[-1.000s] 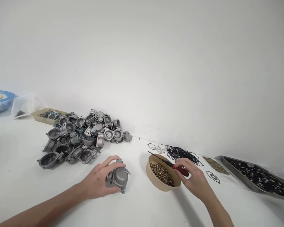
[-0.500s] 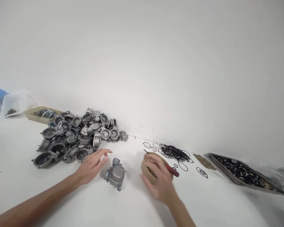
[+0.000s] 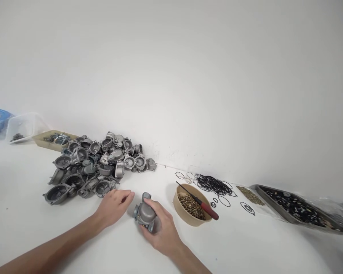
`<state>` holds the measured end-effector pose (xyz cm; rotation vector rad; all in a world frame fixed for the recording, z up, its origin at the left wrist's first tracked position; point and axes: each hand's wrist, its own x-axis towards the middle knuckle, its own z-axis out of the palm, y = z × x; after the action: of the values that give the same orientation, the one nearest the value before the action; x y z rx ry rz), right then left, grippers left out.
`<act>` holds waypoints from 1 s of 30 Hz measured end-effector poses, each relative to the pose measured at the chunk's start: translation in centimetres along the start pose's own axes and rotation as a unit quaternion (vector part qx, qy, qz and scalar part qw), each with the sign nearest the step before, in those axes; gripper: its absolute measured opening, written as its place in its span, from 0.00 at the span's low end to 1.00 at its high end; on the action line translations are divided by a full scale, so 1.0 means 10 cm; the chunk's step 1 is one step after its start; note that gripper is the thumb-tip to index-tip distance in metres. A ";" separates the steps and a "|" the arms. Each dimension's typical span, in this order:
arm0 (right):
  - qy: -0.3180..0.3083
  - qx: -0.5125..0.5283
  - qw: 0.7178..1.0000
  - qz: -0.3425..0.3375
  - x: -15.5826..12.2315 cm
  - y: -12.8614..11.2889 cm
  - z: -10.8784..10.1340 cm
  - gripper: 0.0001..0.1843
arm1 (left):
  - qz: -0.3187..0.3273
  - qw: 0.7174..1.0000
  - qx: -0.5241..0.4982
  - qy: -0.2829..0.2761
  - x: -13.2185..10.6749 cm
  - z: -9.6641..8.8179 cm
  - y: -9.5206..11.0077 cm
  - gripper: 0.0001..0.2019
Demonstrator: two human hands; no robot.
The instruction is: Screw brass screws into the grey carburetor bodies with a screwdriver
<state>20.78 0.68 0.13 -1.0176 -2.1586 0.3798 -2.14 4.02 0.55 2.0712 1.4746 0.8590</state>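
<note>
A grey metal carburetor (image 3: pixel 146 213) stands on the white table in front of me. My right hand (image 3: pixel 165 230) is around its right side, fingers at the upper right and thumb at the lower front. My left hand (image 3: pixel 114 205) is just left of the carburetor, apart from it, with its fingers curled in and the thumb against the index finger. Whatever may be inside that hand is hidden. To the right stands a tan bowl (image 3: pixel 178 211) of small brass-coloured screws (image 3: pixel 190 205). A screwdriver with a red and black handle (image 3: pixel 208 210) lies across the bowl.
A heap of carburetor bodies (image 3: pixel 103 163) covers the back left. Beyond it are a yellowish tray (image 3: pixel 42 141) and a clear bin (image 3: pixel 20 125). Black rubber rings (image 3: pixel 213 185), a patch of small brass parts (image 3: pixel 250 195) and a metal tray of black parts (image 3: pixel 277 205) lie right.
My right hand has left the bowl and moved left onto the carburetor. The screwdriver, before partly behind that hand, now lies across the bowl. My left hand's fingers have curled in.
</note>
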 end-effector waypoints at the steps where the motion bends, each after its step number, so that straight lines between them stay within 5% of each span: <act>1: 0.010 -0.006 1.000 -0.011 0.01 0.00 -0.03 0.38 | -0.001 1.000 0.003 -0.003 0.00 0.00 -0.01 0.21; 4: 0.075 -0.036 0.994 -0.065 0.06 0.00 -0.22 0.36 | -0.004 1.000 0.012 -0.016 0.01 0.00 -0.02 0.21; 8: 0.227 -0.126 0.963 -0.076 0.10 0.11 -0.78 0.33 | -0.007 0.999 0.023 -0.042 -0.01 0.03 -0.02 0.21; 12: 0.391 -0.115 0.912 0.049 -0.02 0.41 -1.56 0.44 | -0.010 0.997 0.032 -0.070 -0.04 0.09 -0.01 0.22; 15: 0.477 -0.132 0.848 0.190 -0.25 0.75 -2.10 0.60 | -0.008 0.995 0.040 -0.091 -0.06 0.11 0.00 0.22; 18: 0.481 -0.206 0.786 0.328 -0.54 1.10 -2.44 0.58 | 0.005 0.992 0.049 -0.118 -0.07 0.11 -0.01 0.22; 24: 0.482 -0.200 0.746 0.414 -0.95 1.55 -2.58 0.49 | 0.030 0.983 0.070 -0.169 -0.10 0.09 0.01 0.22; 30: 0.473 -0.182 0.746 0.433 -1.04 1.70 -2.57 0.55 | 0.031 0.981 0.080 -0.172 -0.11 0.09 0.02 0.22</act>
<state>52.94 2.94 4.35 -1.8881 -0.7460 -0.1790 -1.67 2.89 -0.18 2.2547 1.3305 0.3841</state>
